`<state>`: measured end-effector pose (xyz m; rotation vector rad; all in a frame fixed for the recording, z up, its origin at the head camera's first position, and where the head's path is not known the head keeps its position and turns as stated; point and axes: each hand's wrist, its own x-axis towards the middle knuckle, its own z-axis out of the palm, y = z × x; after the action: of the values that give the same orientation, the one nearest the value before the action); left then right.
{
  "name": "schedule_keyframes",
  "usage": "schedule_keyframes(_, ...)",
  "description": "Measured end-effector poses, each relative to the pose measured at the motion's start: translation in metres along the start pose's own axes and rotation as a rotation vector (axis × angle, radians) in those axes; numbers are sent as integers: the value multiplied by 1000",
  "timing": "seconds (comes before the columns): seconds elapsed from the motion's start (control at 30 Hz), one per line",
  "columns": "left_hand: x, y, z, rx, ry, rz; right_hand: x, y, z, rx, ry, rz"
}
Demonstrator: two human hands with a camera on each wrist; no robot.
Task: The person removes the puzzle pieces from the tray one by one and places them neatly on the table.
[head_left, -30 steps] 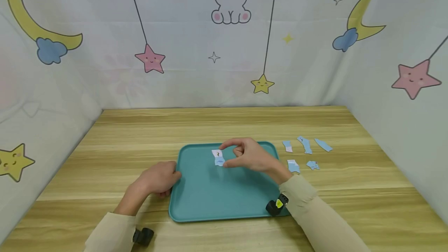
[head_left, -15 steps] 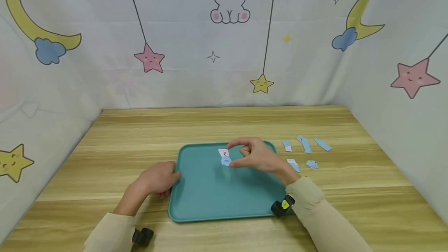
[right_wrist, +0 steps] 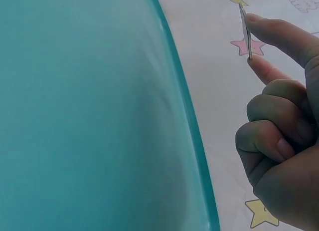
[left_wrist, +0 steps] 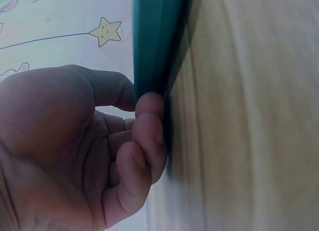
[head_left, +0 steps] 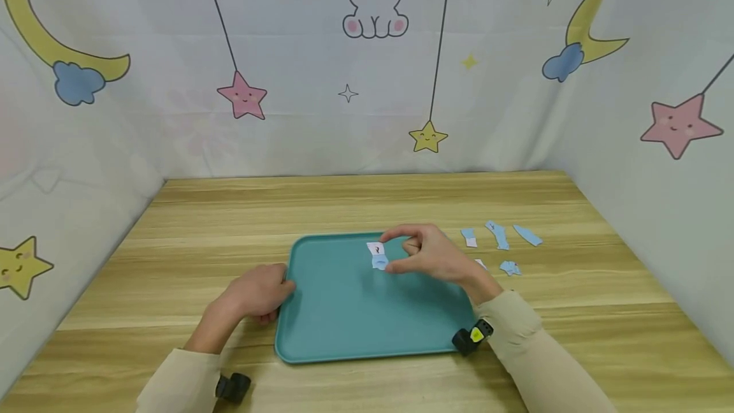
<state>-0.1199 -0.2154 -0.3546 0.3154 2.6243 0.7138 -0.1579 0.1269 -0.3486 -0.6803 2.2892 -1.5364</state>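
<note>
My right hand (head_left: pixel 434 256) pinches a small, thin white-and-blue paper piece (head_left: pixel 377 256) by its opposite edges, between thumb and index finger. The piece is tilted up above the upper middle of a teal rectangular tray (head_left: pixel 367 327); in the right wrist view the same paper piece (right_wrist: pixel 247 34) shows edge-on, and the other fingers are curled into the palm. At the tray's left side my left hand (head_left: pixel 259 292) grips the rim, its thumb over the edge. In the left wrist view, curled fingers (left_wrist: pixel 148 133) reach to the tray's outer side (left_wrist: pixel 154 46).
Several loose blue and white paper pieces lie on the wooden table (head_left: pixel 218 215) right of the tray, among them a narrow pointed piece (head_left: pixel 527 235) and a jagged piece (head_left: pixel 510 268). One piece (head_left: pixel 482 264) is partly hidden behind the right wrist. A printed cloth (head_left: pixel 309 139) encloses the table.
My right hand has shifted to the right over the tray, carrying the paper piece with it. The left hand has stayed on the tray's rim.
</note>
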Motion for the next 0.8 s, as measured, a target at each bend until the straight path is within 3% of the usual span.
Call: schedule_keyframes(0.8,4,5,-1,-10,-6,-17,-15,11,-27,-3,30,31)
